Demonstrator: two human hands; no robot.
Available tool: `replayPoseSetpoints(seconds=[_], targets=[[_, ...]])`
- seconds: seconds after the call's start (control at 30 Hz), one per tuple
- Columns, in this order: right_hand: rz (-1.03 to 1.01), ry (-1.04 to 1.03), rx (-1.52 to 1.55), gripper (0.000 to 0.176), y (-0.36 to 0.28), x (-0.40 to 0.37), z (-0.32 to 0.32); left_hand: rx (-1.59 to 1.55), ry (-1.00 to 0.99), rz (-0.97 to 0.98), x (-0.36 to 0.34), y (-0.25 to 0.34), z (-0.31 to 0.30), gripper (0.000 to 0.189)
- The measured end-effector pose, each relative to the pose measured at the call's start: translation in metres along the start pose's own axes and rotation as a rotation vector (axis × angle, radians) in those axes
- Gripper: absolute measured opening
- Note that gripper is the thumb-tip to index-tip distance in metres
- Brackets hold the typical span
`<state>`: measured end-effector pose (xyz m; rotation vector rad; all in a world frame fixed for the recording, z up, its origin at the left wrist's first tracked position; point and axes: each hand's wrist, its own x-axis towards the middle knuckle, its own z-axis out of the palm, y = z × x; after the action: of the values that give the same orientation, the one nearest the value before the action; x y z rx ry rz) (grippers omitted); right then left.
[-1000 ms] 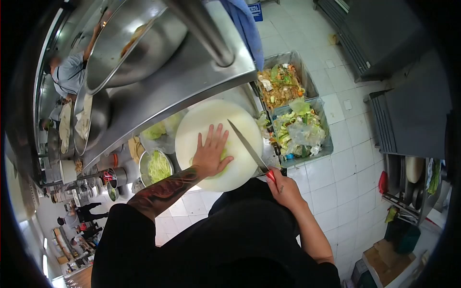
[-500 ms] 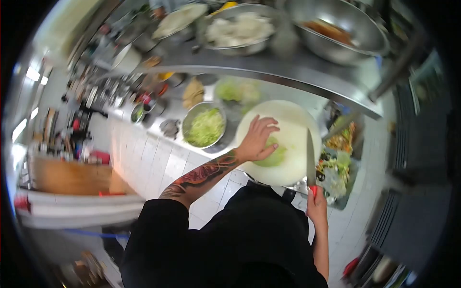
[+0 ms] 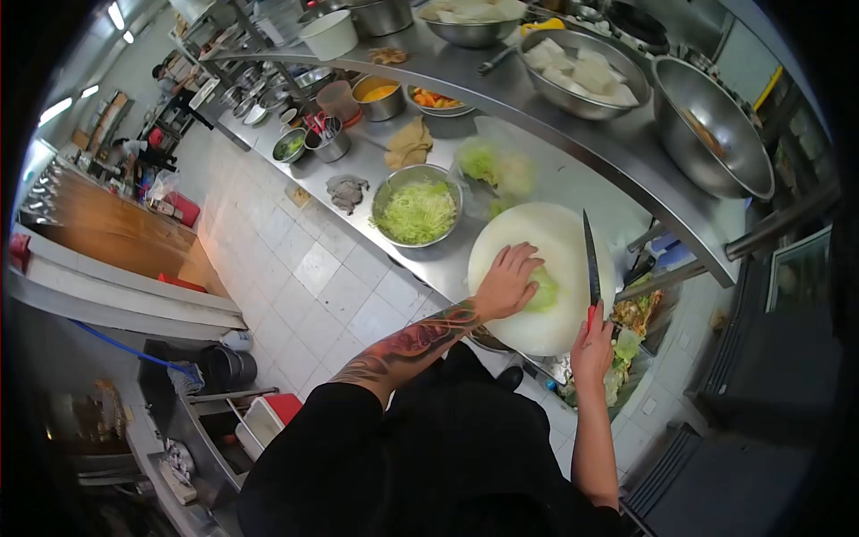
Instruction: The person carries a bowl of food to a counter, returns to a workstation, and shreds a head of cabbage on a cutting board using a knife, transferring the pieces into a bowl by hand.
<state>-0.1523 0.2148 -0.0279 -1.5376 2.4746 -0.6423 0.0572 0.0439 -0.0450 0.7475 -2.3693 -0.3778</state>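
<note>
Right hand, lower right of the frame, clamped on a red-handled knife, blade pointing up-frame; immediately left, lettuce on a round white board, the flat, open-fingered left hand nearer, at its left edge.

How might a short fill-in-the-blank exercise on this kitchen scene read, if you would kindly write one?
The long steel knife is in the person's ____ hand.
Its handle is coloured ____.
The person's left hand is by a pale green leaf on a thick white cutting board, whose outline is ____.
Beside the steel bowl of shredded greens lies a crumpled cloth, coloured ____.

Missing words: right; red; round; grey.
</note>
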Motion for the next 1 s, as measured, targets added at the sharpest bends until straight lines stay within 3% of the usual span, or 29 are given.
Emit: replayPoseSetpoints(seconds=[0.13, 0.23, 0.37, 0.43, 0.57, 0.63, 0.67, 0.73, 0.8, 0.87, 0.93, 0.97, 1.0], targets=[[0.0, 0.009, -0.176, 0.061, -0.002, 0.003, 0.028, -0.128, 0.002, -0.028, -0.019, -0.004, -0.034, 0.072], [0.046, 0.038, -0.23, 0.053, -0.004, 0.003, 0.019, -0.233, -0.033, -0.058, -0.079, -0.03, -0.092, 0.083], [-0.138, 0.448, -0.163, 0.038, -0.017, -0.019, 0.01, -0.214, 0.064, -0.299, -0.219, -0.119, -0.158, 0.086], [0.059, 0.402, 0.041, 0.031, -0.079, -0.038, 0.006, -0.118, 0.118, -0.456, -0.307, -0.174, -0.197, 0.087], [0.044, 0.294, 0.121, 0.027, -0.176, -0.036, 0.057, 0.235, 0.223, -0.745, -0.432, -0.267, -0.326, 0.089], [-0.118, 0.024, 0.316, 0.025, -0.247, -0.035, 0.097, 0.372, 0.364, -0.848, -0.478, -0.315, -0.4, 0.083], [-0.122, 0.031, 0.329, 0.025, -0.284, -0.032, 0.112, 0.4, 0.468, -0.871, -0.496, -0.342, -0.438, 0.079], [-0.442, -0.199, 0.227, 0.025, -0.357, -0.018, 0.147, 0.426, 0.636, -1.056, -0.537, -0.392, -0.498, 0.072], [-0.54, -0.262, 0.264, 0.025, -0.419, 0.004, 0.193, 0.093, 0.925, -1.206, -0.566, -0.423, -0.545, 0.067], [-0.648, -0.334, 0.296, 0.025, -0.482, 0.028, 0.238, 0.035, 0.992, -1.184, -0.649, -0.467, -0.548, 0.067], [-0.712, -0.45, 0.306, 0.025, -0.55, 0.063, 0.281, 0.223, 0.795, -1.466, -0.76, -0.49, -0.513, 0.058], [-0.739, -0.451, 0.312, 0.025, -0.582, 0.084, 0.306, 0.202, 0.676, -1.733, -0.755, -0.455, -0.503, 0.056], [-0.786, -0.465, 0.334, 0.025, -0.616, 0.106, 0.33, 0.251, 0.551, -1.856, -0.825, -0.451, -0.451, 0.064]])
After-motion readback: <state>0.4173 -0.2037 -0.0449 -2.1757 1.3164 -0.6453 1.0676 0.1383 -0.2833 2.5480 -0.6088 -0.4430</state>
